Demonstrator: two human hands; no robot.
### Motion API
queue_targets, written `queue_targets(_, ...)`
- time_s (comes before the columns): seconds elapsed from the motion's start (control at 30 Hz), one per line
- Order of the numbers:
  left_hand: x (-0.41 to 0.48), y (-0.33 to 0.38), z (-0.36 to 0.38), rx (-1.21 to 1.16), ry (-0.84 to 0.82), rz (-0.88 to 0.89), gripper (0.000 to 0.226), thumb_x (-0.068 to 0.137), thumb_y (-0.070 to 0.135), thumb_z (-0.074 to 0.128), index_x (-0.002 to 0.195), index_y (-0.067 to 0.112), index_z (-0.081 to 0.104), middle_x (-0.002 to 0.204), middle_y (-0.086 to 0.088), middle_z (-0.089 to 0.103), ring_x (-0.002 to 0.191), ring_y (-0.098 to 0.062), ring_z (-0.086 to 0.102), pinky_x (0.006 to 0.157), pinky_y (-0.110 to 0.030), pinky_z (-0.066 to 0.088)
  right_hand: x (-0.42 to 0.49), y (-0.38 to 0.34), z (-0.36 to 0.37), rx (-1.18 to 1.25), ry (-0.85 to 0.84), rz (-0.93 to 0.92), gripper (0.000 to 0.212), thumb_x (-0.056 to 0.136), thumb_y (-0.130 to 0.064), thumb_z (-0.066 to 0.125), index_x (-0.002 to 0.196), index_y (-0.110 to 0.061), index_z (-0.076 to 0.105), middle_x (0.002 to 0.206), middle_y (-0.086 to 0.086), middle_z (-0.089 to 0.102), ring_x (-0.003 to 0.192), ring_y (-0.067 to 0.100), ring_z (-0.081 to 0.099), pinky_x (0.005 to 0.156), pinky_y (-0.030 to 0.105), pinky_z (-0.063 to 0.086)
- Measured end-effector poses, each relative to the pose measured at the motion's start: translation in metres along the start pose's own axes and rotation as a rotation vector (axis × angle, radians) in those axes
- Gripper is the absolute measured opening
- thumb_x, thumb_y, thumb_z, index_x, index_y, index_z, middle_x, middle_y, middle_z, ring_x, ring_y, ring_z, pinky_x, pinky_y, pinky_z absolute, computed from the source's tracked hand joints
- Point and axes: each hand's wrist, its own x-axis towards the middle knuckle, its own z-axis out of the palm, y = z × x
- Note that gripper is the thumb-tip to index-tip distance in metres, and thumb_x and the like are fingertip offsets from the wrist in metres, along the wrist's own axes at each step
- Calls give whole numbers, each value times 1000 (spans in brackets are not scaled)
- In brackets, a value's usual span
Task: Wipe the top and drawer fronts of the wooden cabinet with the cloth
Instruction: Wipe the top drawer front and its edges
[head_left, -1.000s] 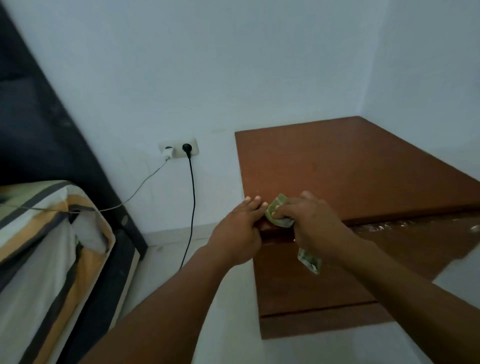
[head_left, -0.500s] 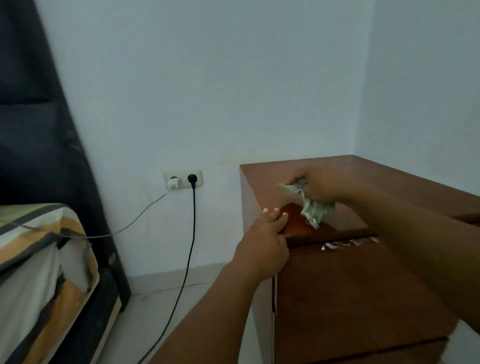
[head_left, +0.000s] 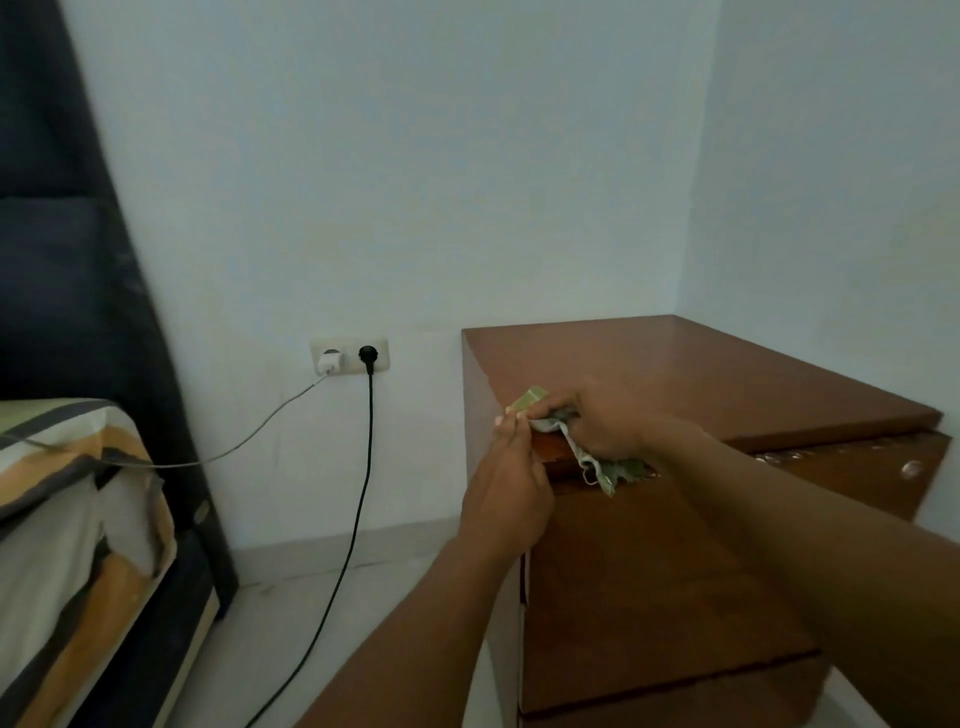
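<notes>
right hand (head_left: 597, 423) grips bunched cloth (head_left: 535, 402) at front-left corner of the cabinet (head_left: 727, 374) top, left hand (head_left: 511, 488) flat-fingered on the edge; looks early, drawer fronts (head_left: 649, 571) left to do

Right hand (head_left: 602, 426) grips crumpled green cloth (head_left: 605, 470) on the front-left corner of the wooden cabinet (head_left: 727, 379) top. The loose end hangs below its fingers, over the top drawer front (head_left: 649, 582). Left hand (head_left: 511, 493): fingers (head_left: 511, 436) straight, tips at the corner, just beside the cloth's edge. Left of the fingers: wall socket (head_left: 349, 356) and black cable (head_left: 363, 483). Bed (head_left: 62, 519) further left.
</notes>
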Motion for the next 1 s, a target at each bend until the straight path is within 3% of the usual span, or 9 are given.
queue_targets(0.17, -3, 4, -16, 65, -57, -22, 56, 103, 14, 36, 158, 8, 23, 166, -11, 19, 153, -25, 19, 124, -36, 18, -48, -5, -8, -56, 7, -49, 51, 91, 4, 46, 119, -32, 68, 107, -12, 63, 58, 3, 55, 45, 9, 41)
queue_targets(0.33, -7, 8, -18, 86, -70, -68, 58, 100, 11, 42, 156, 9, 28, 164, -9, 26, 150, -27, 26, 121, -42, 26, -81, -8, -19, -42, -27, -134, 46, 89, 5, 48, 104, -30, 75, 114, -7, 71, 73, -5, 62, 70, 21, 58)
queue_targets(0.43, -13, 9, -16, 81, -49, -32, 58, 99, 11, 42, 156, 10, 29, 163, -8, 29, 148, -28, 31, 119, -44, 31, -88, -8, -36, -26, 138, -100, 49, 93, 1, 47, 116, -36, 68, 100, -7, 70, 50, 3, 52, 44, 14, 44)
queue_targets(0.5, -20, 8, -13, 95, -10, -6, 58, 99, 12, 41, 156, 11, 29, 162, -7, 31, 148, -26, 31, 118, -44, 33, -81, -5, -39, -24, 285, -75, 48, 92, 3, 49, 121, -32, 66, 114, -3, 68, 55, 1, 51, 45, 9, 41)
queue_targets(0.57, -27, 6, -10, 126, 13, 9, 61, 99, 13, 41, 158, 12, 25, 164, -5, 27, 151, -21, 24, 121, -40, 27, -74, -7, -27, -58, 259, -32, 49, 90, 5, 50, 124, -28, 65, 125, -1, 64, 66, -2, 52, 52, 6, 40)
queue_targets(0.67, -36, 5, -9, 165, 35, 54, 67, 97, 13, 44, 159, 14, 20, 166, -3, 23, 153, -17, 16, 121, -37, 26, -72, -15, 2, -167, 162, -10, 49, 87, 6, 57, 125, -24, 65, 128, 2, 62, 97, 14, 59, 80, 18, 43)
queue_targets(0.73, -41, 4, -8, 168, 54, 72, 69, 95, 13, 47, 159, 15, 21, 165, -2, 24, 153, -17, 17, 119, -37, 28, -77, -21, 3, -164, 179, -27, 45, 87, 4, 58, 120, -23, 68, 121, -1, 65, 101, 17, 60, 85, 22, 45)
queue_targets(0.87, -48, 5, -6, 187, 63, 73, 73, 92, 14, 51, 159, 15, 20, 166, -2, 22, 152, -17, 19, 117, -35, 31, -82, -24, -14, -126, 67, -45, 38, 88, 3, 54, 108, -23, 73, 110, -10, 66, 91, 9, 63, 77, 22, 51)
queue_targets(1.0, -46, 7, -9, 204, 61, 76, 72, 92, 16, 51, 158, 16, 22, 165, 0, 25, 151, -17, 24, 115, -37, 36, -67, -21, -24, -66, 250, -28, 28, 92, -10, 58, 115, -21, 70, 111, 1, 71, 71, 5, 59, 64, 16, 46)
